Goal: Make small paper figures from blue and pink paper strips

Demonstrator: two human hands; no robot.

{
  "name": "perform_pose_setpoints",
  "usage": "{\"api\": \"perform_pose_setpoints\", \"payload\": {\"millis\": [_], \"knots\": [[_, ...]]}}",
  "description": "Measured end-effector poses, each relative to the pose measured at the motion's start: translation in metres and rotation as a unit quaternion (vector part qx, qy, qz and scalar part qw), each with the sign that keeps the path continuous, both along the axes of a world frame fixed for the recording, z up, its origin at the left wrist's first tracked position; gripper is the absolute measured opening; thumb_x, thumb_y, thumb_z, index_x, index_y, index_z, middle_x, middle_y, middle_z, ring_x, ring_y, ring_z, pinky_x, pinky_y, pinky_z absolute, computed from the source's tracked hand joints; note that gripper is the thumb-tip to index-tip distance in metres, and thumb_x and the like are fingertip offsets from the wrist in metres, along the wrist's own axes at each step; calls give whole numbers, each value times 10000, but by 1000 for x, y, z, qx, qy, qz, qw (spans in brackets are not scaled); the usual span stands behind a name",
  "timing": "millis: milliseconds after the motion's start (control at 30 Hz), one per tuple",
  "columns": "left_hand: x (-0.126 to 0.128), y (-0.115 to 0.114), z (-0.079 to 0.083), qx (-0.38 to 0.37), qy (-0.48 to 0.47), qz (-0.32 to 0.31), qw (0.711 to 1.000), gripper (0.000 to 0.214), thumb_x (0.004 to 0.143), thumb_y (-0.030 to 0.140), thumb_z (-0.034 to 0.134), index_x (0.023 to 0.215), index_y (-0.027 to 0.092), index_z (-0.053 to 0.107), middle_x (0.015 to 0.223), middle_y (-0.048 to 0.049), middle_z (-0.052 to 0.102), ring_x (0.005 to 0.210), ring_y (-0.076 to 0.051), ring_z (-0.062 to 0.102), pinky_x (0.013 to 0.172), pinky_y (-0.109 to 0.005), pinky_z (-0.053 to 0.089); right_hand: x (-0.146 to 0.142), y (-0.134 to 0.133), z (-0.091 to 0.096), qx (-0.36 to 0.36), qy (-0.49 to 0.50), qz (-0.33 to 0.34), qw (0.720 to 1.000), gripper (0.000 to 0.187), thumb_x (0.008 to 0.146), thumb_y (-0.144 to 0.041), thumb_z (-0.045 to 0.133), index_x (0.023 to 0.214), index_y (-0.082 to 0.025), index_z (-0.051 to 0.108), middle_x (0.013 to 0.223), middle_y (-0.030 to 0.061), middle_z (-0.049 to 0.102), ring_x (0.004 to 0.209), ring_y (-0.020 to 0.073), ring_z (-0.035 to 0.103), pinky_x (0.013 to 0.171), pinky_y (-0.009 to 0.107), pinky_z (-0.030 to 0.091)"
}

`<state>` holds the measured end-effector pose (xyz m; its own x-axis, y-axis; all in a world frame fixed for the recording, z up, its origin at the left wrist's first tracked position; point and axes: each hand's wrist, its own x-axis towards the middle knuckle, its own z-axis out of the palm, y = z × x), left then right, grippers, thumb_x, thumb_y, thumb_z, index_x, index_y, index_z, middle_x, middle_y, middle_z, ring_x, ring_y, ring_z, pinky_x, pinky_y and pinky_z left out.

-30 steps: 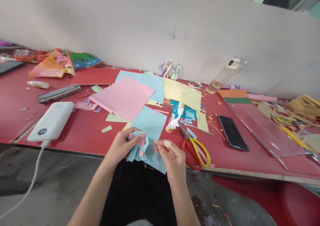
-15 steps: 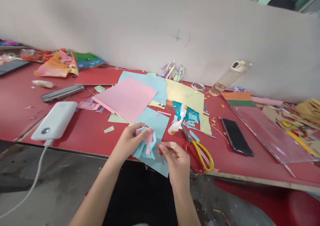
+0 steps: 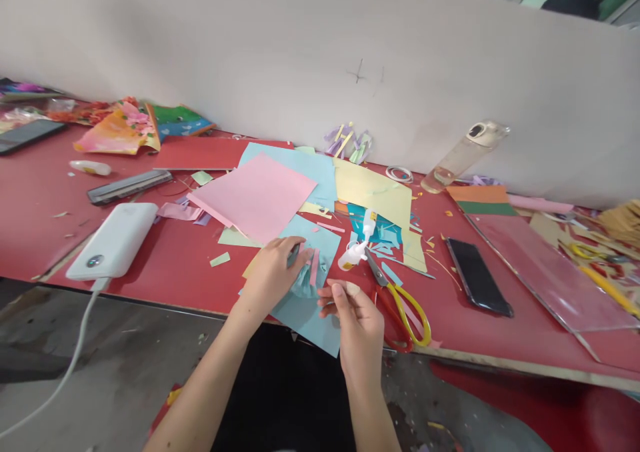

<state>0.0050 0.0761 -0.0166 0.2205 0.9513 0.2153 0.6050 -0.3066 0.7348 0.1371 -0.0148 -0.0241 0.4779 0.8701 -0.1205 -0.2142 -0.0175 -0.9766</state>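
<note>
My left hand (image 3: 273, 275) grips a small folded paper piece (image 3: 309, 275) of light blue with pink strips, held just above a light blue sheet (image 3: 310, 305) at the table's front edge. My right hand (image 3: 353, 312) is beside it on the right, fingers pinched together; a plaster shows on one fingertip, and what the fingers pinch is too small to name. A small white glue bottle (image 3: 356, 247) lies just beyond the hands. Red and yellow scissors (image 3: 400, 299) lie to the right of my right hand.
Pink (image 3: 255, 195), blue and yellow (image 3: 373, 195) paper sheets and scraps cover the red table (image 3: 165, 265). A white power bank (image 3: 114, 240) with a cable sits at left, a black phone (image 3: 477, 276) at right, a clear bottle (image 3: 463, 155) by the wall, a clear sheet (image 3: 545, 272) far right.
My left hand has carried the folded paper piece forward and down toward the blue sheet. My right hand followed slightly, staying pinched. The view shifted a little.
</note>
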Motion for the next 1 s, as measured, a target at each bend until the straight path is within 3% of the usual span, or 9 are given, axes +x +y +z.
{"api": "perform_pose_setpoints", "payload": {"millis": [167,300,367,500,567,733,867,1000], "knots": [[-25,3,2,103,72,-4,992,287,991,194,474,1145,181,716,1173,-109,755,1155,-277,657,991,-419,530,2,-2,0,4,9,20,1000,263,771,-409,848,726,-180,725,641,18,729,550,135,647,546,238,554],[-67,14,2,142,154,-4,978,529,827,-40,380,1179,162,719,1309,-130,716,1326,-334,558,1094,-531,454,4,-3,-2,15,24,24,999,297,755,-400,866,687,-192,666,578,-22,677,512,111,609,529,216,537],[-87,22,0,147,191,-4,970,587,795,-67,345,1209,128,713,1336,-168,702,1352,-378,541,1089,-599,430,4,-2,-4,19,14,25,999,308,788,-431,838,693,-189,673,590,-15,680,509,114,609,521,222,541],[-115,38,0,157,246,-17,956,554,793,-28,399,1234,117,701,1347,-191,691,1342,-398,552,1095,-602,415,4,0,-4,7,-8,32,999,322,860,-497,755,826,-176,764,665,28,723,549,146,652,504,245,562],[-122,46,3,172,297,-7,939,444,853,48,429,1163,167,724,1249,-171,738,1254,-392,607,1035,-571,460,3,0,-2,-1,-5,27,1000,300,853,-479,765,900,-183,784,697,31,737,580,155,667,507,246,569],[-124,57,16,167,313,-30,934,317,924,154,436,842,231,732,919,-101,793,914,-315,716,872,-461,513,2,-1,1,-6,9,31,999,231,817,-422,804,861,-195,804,698,28,744,600,153,664,515,241,568],[-111,45,27,181,301,-36,935,328,984,191,386,949,202,711,1030,-108,778,924,-293,714,823,-420,510,3,-1,-1,-6,17,50,999,189,794,-384,827,841,-202,817,693,21,739,619,154,664,552,252,581],[-93,29,37,228,242,44,942,212,1008,252,451,980,229,660,988,-64,749,820,-234,693,686,-330,472,2,-2,-2,4,4,65,998,173,815,-376,813,856,-207,810,718,13,747,634,148,686,625,257,602]]}}
